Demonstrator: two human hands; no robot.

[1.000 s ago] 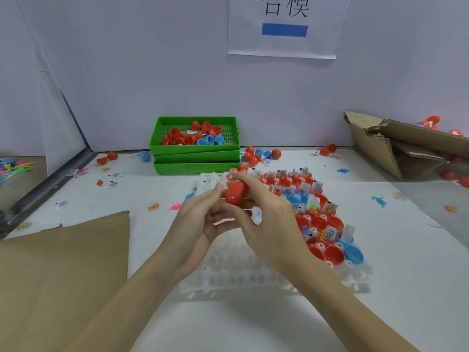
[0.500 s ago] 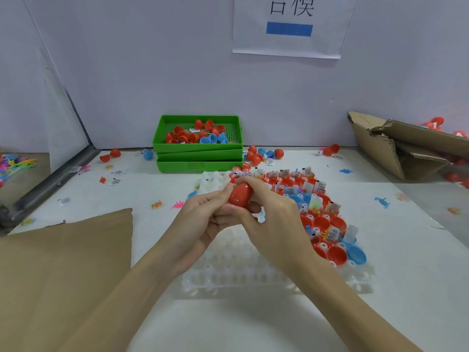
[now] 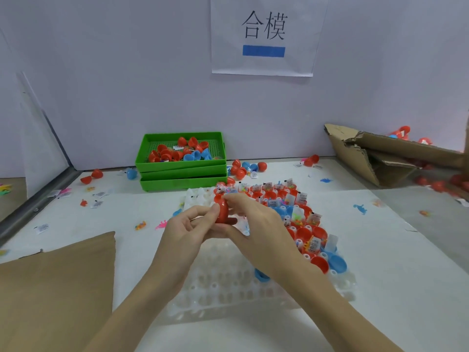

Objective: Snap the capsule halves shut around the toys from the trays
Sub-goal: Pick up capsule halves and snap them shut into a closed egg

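Both hands raised over the clear tray (image 3: 228, 288). Left hand (image 3: 185, 232) and right hand (image 3: 261, 224) pinch the red capsule (image 3: 222, 212) from opposite sides, fingers curled.

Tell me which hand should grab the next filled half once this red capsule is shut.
Right. The right hand hovers just beside the filled halves on the white tray. The left hand sits over the tray's vacant side, so it had better keep the red capsule.
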